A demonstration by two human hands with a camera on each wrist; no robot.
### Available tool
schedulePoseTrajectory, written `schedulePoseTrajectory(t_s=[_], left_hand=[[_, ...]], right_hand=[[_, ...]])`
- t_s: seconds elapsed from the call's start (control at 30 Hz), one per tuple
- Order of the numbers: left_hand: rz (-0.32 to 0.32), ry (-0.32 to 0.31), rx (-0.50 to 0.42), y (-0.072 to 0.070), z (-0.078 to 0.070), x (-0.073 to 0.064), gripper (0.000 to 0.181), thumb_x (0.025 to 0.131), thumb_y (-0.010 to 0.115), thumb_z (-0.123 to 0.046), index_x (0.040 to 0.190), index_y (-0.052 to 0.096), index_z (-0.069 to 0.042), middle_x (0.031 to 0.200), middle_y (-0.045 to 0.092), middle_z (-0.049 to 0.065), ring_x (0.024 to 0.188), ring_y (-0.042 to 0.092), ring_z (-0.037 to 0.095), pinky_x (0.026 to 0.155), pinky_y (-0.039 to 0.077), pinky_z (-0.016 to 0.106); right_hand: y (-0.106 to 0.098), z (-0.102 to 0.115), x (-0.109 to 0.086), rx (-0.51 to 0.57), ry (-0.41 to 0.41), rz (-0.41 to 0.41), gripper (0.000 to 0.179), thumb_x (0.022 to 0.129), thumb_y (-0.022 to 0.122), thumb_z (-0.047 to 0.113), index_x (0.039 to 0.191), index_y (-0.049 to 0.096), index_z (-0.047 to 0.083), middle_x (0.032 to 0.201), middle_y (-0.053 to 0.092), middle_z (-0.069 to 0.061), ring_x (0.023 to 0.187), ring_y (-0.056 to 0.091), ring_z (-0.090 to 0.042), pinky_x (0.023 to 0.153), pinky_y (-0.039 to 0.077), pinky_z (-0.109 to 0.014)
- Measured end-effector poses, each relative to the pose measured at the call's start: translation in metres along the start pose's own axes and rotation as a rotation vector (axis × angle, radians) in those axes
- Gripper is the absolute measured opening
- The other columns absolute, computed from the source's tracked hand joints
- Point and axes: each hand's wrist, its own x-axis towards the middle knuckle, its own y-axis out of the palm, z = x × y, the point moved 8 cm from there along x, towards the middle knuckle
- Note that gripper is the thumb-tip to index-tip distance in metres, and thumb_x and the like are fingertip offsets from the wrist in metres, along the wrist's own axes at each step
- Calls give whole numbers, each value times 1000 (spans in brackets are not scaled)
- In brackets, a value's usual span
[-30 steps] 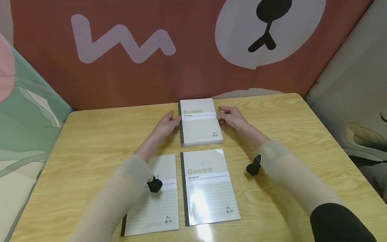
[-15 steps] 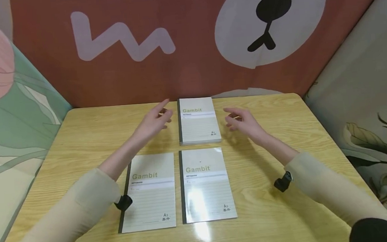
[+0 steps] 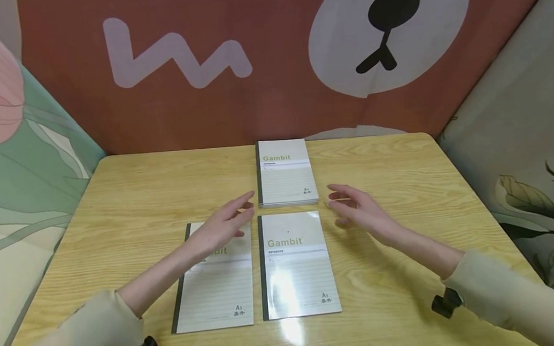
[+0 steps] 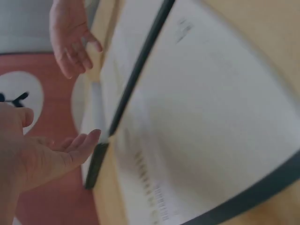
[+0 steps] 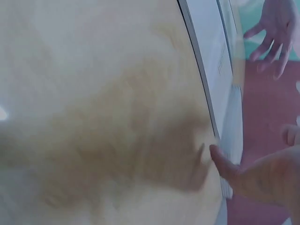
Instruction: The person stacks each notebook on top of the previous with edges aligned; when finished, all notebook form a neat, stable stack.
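My left hand (image 3: 220, 228) hangs over the upper part of the front left notebook (image 3: 215, 295), hiding some of its "Gambit" title. Its fingers are relaxed and hold nothing. To the right of the notebooks, my right hand (image 3: 364, 212) hovers above the table with loose fingers, nothing in them. The front right notebook (image 3: 299, 278) lies flat between the hands, light glaring off its cover. Behind it sits a neat stack of notebooks (image 3: 287, 180), dark spines to the left. In the left wrist view, the left hand (image 4: 51, 157) shows palm-up beside the notebook cover (image 4: 201, 103).
The notebooks lie on a light wooden table (image 3: 129, 204). A red-brown wall panel (image 3: 282, 108) with a cartoon face stands right behind the stack, with patterned panels left and right. Black wrist cameras hang below both sleeves.
Both hands have left the sides of the back stack and drawn back toward the front, spreading apart. The left hand now overlaps the front left notebook. The notebooks stay in place.
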Motion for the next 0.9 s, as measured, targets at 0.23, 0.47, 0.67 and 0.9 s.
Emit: schedulePoseTrajectory(t_s=[0.23, 0.47, 0.67, 0.9], left_hand=[[62, -120, -151, 26, 18, -16, 67, 110, 35, -49, 167, 12, -24, 174, 12, 11, 146, 45, 41, 116, 45, 56], [87, -163, -304, 44, 23, -20, 74, 109, 35, -51, 167, 1, -21, 176, -1, 7, 147, 43, 44, 117, 43, 55], [88, -175, -347, 52, 21, -21, 78, 108, 39, -51, 167, -2, -21, 175, -3, 9, 139, 51, 46, 110, 52, 51], [67, -221, -337, 51, 24, -20, 80, 107, 39, -51, 167, -5, -22, 175, 0, 13, 86, 76, 39, 121, 38, 57]], right_hand=[[22, -4, -31, 96, 83, 17, 73, 106, 54, 42, 163, 24, 7, 166, 27, -25, 150, 35, -43, 104, 57, -49], [41, -1, -48, 193, 153, 39, 74, 107, 52, 40, 164, 20, 6, 169, 19, -23, 154, 27, -45, 105, 56, -51], [54, 2, -57, 195, 212, 23, 72, 107, 50, 40, 163, 21, 7, 170, 18, -22, 154, 28, -44, 107, 54, -53], [61, 4, -57, 185, 278, 2, 71, 107, 50, 36, 163, 19, 4, 168, 20, -24, 154, 27, -45, 108, 53, -54]])
